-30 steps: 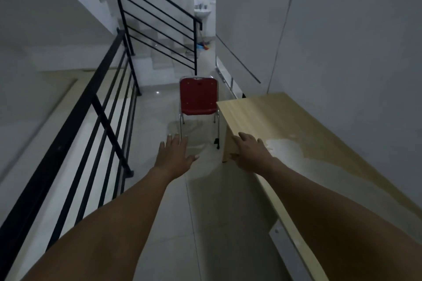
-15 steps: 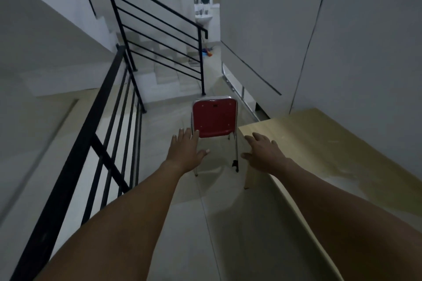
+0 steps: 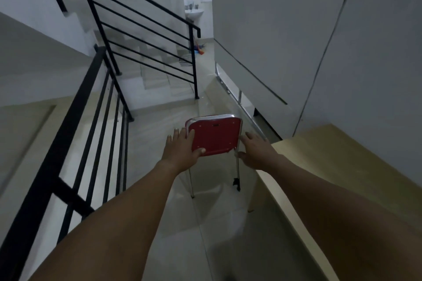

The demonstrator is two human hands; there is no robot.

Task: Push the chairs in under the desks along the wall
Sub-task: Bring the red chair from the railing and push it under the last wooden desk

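Observation:
A red chair [image 3: 215,136] with chrome legs stands on the tiled floor just past the far end of a pale wooden desk [image 3: 338,166], its backrest facing me. My left hand [image 3: 181,149] lies on the backrest's left edge, thumb across the red panel. My right hand [image 3: 255,151] touches the backrest's right edge and chrome frame, fingers spread. Whether either hand has closed its grip is unclear. The desk runs along the grey wall on the right.
A black metal railing [image 3: 75,125] borders the walkway on the left, with stairs [image 3: 155,70] rising beyond it. The grey wall [image 3: 296,41] closes the right side. A white basin [image 3: 194,13] and small coloured items on the floor lie far down the corridor.
I have walked closer to the chair. Both hands went from hovering in the air short of it to resting on the two sides of its backrest.

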